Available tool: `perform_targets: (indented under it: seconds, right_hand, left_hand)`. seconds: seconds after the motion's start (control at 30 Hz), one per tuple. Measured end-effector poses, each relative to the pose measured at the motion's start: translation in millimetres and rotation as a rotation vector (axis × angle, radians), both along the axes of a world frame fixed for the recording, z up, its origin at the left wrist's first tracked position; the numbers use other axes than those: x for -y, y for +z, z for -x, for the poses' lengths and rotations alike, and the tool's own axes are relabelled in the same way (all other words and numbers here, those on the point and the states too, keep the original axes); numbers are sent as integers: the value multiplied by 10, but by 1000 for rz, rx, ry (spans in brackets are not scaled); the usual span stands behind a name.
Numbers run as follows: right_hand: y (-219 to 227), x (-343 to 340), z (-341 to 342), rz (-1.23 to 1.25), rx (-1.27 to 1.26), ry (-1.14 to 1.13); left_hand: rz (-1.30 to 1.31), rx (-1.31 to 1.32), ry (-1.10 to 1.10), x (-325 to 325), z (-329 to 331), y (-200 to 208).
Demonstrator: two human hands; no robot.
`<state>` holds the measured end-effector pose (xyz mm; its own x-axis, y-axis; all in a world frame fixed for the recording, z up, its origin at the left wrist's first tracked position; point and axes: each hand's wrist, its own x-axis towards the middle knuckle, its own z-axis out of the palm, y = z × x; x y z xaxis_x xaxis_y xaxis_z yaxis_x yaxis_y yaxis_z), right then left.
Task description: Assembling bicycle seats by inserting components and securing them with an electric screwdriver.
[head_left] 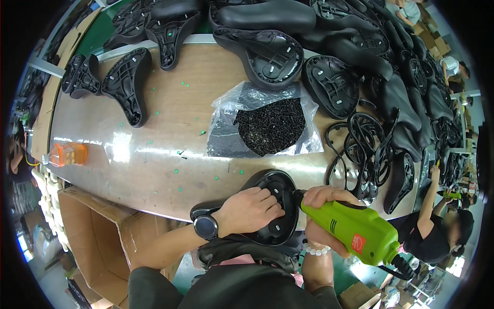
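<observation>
Two hands work: my right hand (322,237) wraps the green driver (363,232); my left hand (250,211), half-curled, whether pinching anything I can't tell, lies on the upturned black saddle (280,187) at the bench (182,116) edge. I'd best keep driver square, saddle braced.

The power tool (339,220) looks smooth plastic, the tabletop (175,113) glossy, the box (85,226) matt cardboard.
</observation>
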<state>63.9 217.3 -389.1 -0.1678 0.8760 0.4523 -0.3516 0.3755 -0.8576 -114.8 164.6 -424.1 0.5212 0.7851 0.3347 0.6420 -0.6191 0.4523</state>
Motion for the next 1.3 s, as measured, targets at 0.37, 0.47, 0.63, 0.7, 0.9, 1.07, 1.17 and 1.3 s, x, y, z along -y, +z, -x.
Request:
perform_targets:
  seconds: [0.37, 0.47, 0.63, 0.7, 0.9, 1.07, 1.17, 1.3]
  right_hand:
    - [539, 147, 41, -30, -233, 48]
    - [543, 140, 58, -14, -222, 56]
    - [545, 125, 149, 53, -225, 70]
    - [555, 66, 186, 29, -223, 113]
    - [481, -25, 398, 42, -199, 165]
    - [248, -116, 469, 114, -310, 198]
    - [211, -145, 495, 103, -309, 205]
    - [285, -152, 511, 141, -264, 245]
  left_hand:
    - [25, 189, 84, -96, 62, 98]
    - [29, 107, 42, -71, 61, 111]
    - [24, 181, 153, -343, 238, 245]
    - [-2, 85, 331, -629, 416, 136]
    - [-25, -284, 556, -1130, 677, -231]
    - [-176, -89, 589, -1101, 673, -243]
    - [36, 160, 509, -812, 556, 17]
    - [41, 369, 335, -273, 343, 113]
